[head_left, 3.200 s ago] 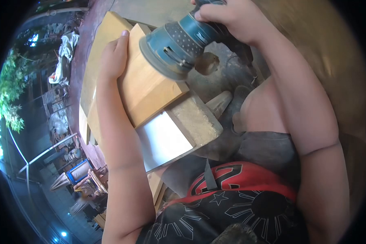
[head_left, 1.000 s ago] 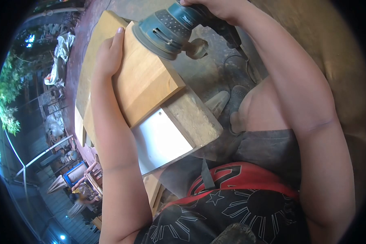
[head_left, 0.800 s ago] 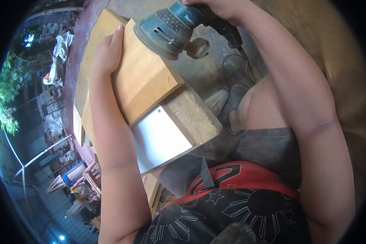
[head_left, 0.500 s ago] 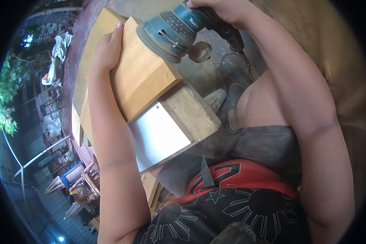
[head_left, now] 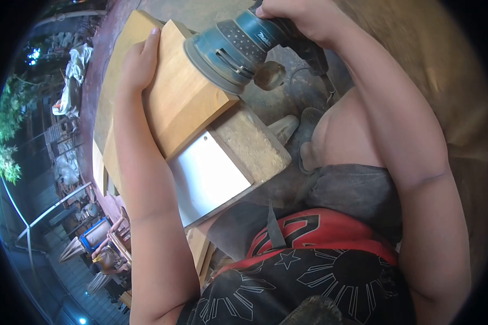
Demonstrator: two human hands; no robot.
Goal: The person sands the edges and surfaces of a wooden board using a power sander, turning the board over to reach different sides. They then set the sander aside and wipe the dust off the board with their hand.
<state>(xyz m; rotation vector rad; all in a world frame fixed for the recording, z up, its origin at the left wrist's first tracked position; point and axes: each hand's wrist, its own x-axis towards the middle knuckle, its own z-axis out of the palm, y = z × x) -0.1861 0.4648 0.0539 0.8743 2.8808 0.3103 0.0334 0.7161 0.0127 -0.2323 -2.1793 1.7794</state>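
My right hand grips the top of a teal orbital sander, tilted with its round pad against the right edge of a pale wooden board. A small dust outlet sticks out from the sander's side. My left hand holds the far left side of the board, thumb along its edge; its other fingers are mostly hidden. The board lies over a worn wooden bench and a glossy white panel.
Another wooden panel lies beyond my left hand. Wooden strips show below my left forearm. My bent knee is right of the bench, with the sander's cord nearby. At the far left are a chair-like frame and white sheeting.
The sander has slid a little along the board's right edge toward my body. My left hand keeps its place on the board, and the whole view has shifted slightly.
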